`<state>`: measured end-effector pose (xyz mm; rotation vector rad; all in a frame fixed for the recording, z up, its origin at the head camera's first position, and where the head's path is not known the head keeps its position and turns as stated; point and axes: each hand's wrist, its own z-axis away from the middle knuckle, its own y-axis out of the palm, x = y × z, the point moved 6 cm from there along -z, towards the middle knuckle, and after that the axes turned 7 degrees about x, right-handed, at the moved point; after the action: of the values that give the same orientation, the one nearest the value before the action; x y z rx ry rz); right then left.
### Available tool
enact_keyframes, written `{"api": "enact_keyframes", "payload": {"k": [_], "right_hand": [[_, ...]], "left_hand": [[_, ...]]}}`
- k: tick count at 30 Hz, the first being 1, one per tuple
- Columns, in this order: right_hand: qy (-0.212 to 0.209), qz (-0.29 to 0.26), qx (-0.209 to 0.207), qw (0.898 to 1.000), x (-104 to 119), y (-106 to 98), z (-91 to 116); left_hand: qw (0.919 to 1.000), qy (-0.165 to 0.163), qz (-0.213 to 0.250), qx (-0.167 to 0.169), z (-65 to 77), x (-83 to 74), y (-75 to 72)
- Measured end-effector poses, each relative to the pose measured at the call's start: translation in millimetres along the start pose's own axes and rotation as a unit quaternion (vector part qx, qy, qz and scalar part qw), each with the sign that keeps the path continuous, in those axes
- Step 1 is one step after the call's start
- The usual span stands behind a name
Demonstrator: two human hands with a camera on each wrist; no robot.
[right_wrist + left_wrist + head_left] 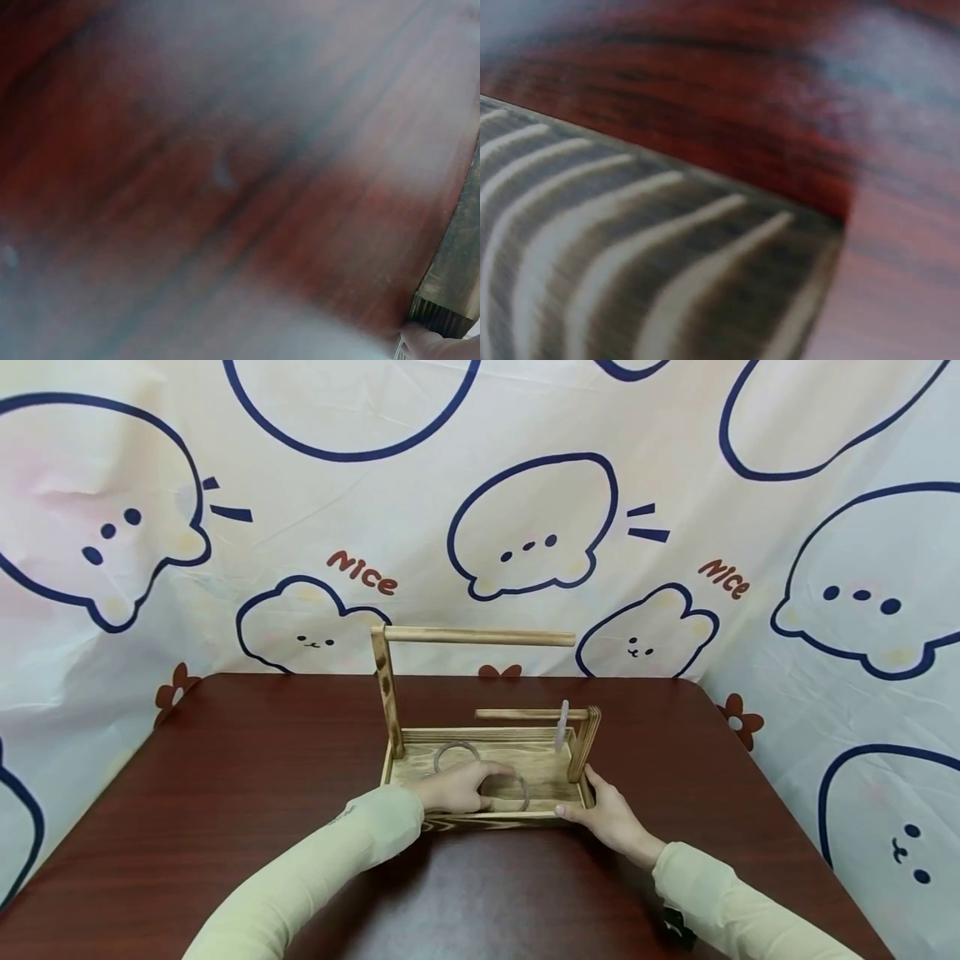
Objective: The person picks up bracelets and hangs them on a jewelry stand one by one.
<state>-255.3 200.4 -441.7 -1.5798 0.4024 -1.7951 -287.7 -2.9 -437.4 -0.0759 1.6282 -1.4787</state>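
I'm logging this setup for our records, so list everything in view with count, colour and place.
Wooden rack: one, light brown with dark grain, on the table; tall post with long bar at left, shorter post with short bar at right
Tray rings: two, greyish, one further back, one nearer the front
Hanging ring: apparently one, pale, on the short bar, seen edge-on
Table: one, dark red-brown, under the rack
Cloth: off-white with navy cartoons, behind and beside the table
Sleeves: two, pale cream, one each side
Black item: one, beneath the right sleeve, unclear
Left hand: one, bare, at the front ring; grip unclear
Right hand: one, bare, grip on the rack's right front corner
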Motion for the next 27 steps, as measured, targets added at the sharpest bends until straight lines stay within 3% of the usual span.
{"api": "enact_keyframes", "payload": {"k": [5,15,27], "right_hand": [[-0.006,0.005,-0.001,1.000,1.4,-0.7,-0.1],[-0.007,0.009,-0.003,1.000,1.1,-1.0,0.8],[-0.005,0.012,-0.003,1.000,1.7,-1.5,1.6]], "left_hand": [[0.9997,-0.010,0.005,-0.022,-1.4,0.6,-2.9],[0.9988,-0.034,-0.017,-0.032,-5.0,-2.8,-5.8],[0.9980,-0.033,-0.039,-0.036,-10.0,-2.7,-5.7]]}}
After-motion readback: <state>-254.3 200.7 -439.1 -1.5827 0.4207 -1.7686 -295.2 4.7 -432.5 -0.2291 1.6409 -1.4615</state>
